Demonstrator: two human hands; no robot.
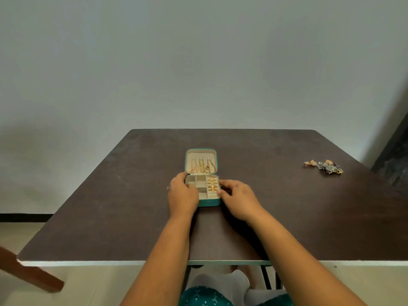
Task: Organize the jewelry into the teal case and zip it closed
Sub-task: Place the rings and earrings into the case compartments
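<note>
The teal case lies open at the middle of the dark table, its lid flat behind the tray. Gold chains hang inside the lid. Gold rings fill the tray's right column, and the cream compartments beside them look bare. My left hand grips the tray's left side, its fingers curled over the rim. On the right edge, my right hand holds the tray with its fingertips on the rim. A loose heap of jewelry sits far to the right.
The dark brown table stands against a pale wall, with its near edge close to my knees. A wooden bar juts in at lower left. A dark panel lies beyond the table's right corner.
</note>
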